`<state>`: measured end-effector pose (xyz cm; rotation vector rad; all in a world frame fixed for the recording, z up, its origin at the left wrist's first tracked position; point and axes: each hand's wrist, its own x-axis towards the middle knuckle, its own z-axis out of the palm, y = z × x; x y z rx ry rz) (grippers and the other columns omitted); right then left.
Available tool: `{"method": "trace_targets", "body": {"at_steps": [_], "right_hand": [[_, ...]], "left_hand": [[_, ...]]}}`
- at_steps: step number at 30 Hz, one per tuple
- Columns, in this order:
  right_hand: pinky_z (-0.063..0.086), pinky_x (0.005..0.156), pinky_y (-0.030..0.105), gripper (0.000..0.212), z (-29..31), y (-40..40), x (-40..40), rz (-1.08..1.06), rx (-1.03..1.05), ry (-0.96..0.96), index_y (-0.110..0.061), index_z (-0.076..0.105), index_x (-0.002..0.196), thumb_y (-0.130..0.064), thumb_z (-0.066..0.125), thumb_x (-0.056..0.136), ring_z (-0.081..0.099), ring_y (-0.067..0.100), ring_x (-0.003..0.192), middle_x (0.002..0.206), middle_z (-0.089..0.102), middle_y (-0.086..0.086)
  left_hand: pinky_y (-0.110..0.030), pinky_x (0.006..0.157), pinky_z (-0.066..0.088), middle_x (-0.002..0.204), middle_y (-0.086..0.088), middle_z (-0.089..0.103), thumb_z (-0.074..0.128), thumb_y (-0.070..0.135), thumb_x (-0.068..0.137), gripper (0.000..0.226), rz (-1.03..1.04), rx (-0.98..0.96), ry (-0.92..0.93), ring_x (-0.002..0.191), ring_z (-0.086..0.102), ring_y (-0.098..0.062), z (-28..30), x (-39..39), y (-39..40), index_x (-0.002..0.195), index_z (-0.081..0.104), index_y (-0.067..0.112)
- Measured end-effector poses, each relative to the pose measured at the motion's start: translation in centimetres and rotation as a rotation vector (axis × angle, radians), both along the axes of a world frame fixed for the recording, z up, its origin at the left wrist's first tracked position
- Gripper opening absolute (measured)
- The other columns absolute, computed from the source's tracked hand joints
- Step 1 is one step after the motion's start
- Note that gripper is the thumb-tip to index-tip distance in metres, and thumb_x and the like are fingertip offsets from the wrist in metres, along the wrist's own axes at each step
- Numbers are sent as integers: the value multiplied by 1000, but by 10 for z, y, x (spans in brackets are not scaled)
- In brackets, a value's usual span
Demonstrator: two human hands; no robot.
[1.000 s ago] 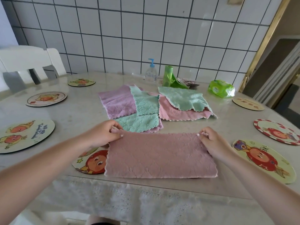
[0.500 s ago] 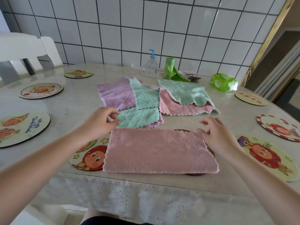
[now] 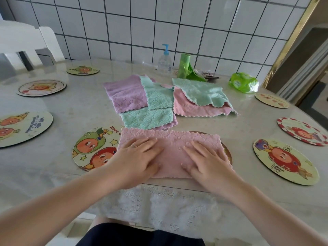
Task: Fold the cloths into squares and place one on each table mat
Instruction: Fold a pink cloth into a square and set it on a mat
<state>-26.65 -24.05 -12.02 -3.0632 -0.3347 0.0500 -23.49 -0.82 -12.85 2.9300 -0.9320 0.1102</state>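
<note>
Left hand (image 3: 140, 157) and right hand (image 3: 204, 158) — both flat, palms down, fingers spread — press on a folded pink cloth (image 3: 174, 146) at the near edge of the desk (image 3: 71, 110). Neither hand grips anything. The left hand bears a ring (image 3: 133, 145).

The pink cloth forms a wide rectangle. Its right end covers a dark-rimmed mat (image 3: 228, 153), of which only the rim shows; its left end overlaps a cartoon mat (image 3: 92, 148) printed with two round faces.

Just beyond the cloth lies a loose pile: a purple cloth (image 3: 126, 94), a teal cloth (image 3: 147, 118) overlapping it, and to their right a second teal cloth (image 3: 200, 94) lying on another pink one (image 3: 195, 108).

Further mats ring the desk — three on the left (image 3: 23, 127) (image 3: 41, 87) (image 3: 82, 70), three on the right (image 3: 284, 161) (image 3: 301, 131) (image 3: 271, 100) — all bare.

Against the tiled wall (image 3: 142, 23) stand a pump bottle (image 3: 164, 62) and a green bag roll (image 3: 184, 68); a green packet (image 3: 243, 82) lies to their right. A white chair (image 3: 26, 41) stands at far left.
</note>
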Motion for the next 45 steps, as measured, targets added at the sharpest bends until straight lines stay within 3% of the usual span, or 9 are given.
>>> {"method": "trace_targets", "body": {"at_steps": [6,9,13,18,26,31,36,40,45], "right_hand": [[6,115,50,58,5,-28,-6,-119,24,50,-39,17,145,-58,28,91,0,5,143,155,7,-15],[13,114,49,56,12,-25,6,-96,71,26,-40,34,138,-60,34,87,18,8,140,150,25,-15],[41,94,33,32,30,-7,47,-7,400,-47,-35,62,115,-45,49,87,52,3,106,118,56,-17],[47,55,28,21,34,26,97,59,361,73,-28,67,107,-27,53,91,52,9,52,94,71,-3],[47,64,21,19,44,41,124,127,120,264,-18,69,100,-24,62,83,62,9,75,90,67,-8],[47,65,27,12,44,39,122,173,86,265,-20,63,94,-24,56,85,61,14,76,93,65,-4],[33,57,19,14,48,17,108,172,434,197,-27,49,78,-23,56,89,42,3,59,69,48,-10],[32,59,16,11,63,-1,90,142,711,134,-24,54,80,-22,56,91,49,-2,62,68,55,-15],[50,85,28,29,73,-5,62,113,1018,181,-33,52,110,-13,57,89,64,9,97,117,62,0]], "left_hand": [[-29,114,-10,156,10,1,-5,71,76,75,0,2,41,143,-4,-7,3,-2,32,145,6,41],[-28,116,4,150,18,20,16,70,79,70,-9,-136,59,141,11,-4,8,-4,28,141,26,40],[-14,93,35,113,23,55,47,46,87,35,-127,-379,102,107,44,9,30,-16,2,119,58,37],[-12,79,36,101,16,59,51,41,90,28,-204,-312,120,95,47,0,28,-29,-27,114,62,35],[-7,67,27,94,15,59,54,31,90,21,-202,-355,55,88,50,-4,14,-33,-23,107,67,30],[-29,63,53,83,12,59,55,26,86,14,-204,-358,30,77,56,-9,13,-31,-24,88,69,27],[-20,72,46,79,20,55,48,36,82,17,-197,-370,-113,77,51,0,24,-34,-9,81,65,35],[-21,67,42,72,20,55,54,32,81,8,-126,-464,-203,68,49,1,38,-33,14,84,62,34],[-15,56,43,69,19,63,49,17,91,17,100,-856,74,62,59,-1,39,-38,23,84,53,33]]}}
